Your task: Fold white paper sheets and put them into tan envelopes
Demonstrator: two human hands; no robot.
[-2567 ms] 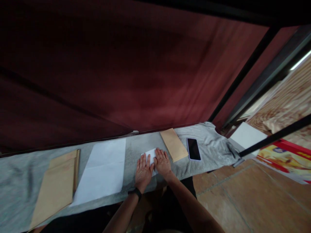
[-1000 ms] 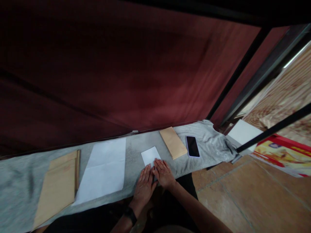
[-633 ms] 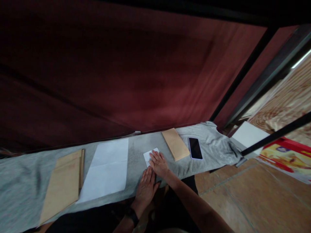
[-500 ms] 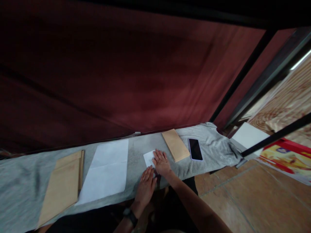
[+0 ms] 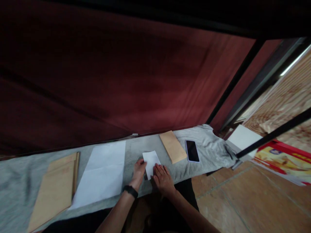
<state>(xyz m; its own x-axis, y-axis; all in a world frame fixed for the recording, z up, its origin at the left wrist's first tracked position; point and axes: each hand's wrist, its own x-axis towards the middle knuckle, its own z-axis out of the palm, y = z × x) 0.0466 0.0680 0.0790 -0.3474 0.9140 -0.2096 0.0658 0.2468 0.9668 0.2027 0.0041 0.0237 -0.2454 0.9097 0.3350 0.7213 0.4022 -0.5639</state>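
A small white piece of paper (image 5: 151,158), apparently folded, lies on the grey cloth in front of me. My left hand (image 5: 139,170), with a dark band on its wrist, has its fingers closed on the paper's left edge. Flat over the lower right part of the paper lies my right hand (image 5: 163,178), fingers stretched out. Just right of the paper rests a narrow brown envelope (image 5: 173,146). To the left a large white sheet (image 5: 103,173) with a faint crease is spread out.
Larger brown envelopes (image 5: 54,187) lie stacked at the far left of the cloth-covered bench (image 5: 132,150). A phone (image 5: 192,150) sits right of the narrow envelope. A dark red panel (image 5: 136,81) rises behind. Black bars and a red-yellow box (image 5: 284,160) stand at right.
My left hand has moved up and left from the paper's near edge and closed on its left side. My right hand has slid nearer to me, baring more of the paper.
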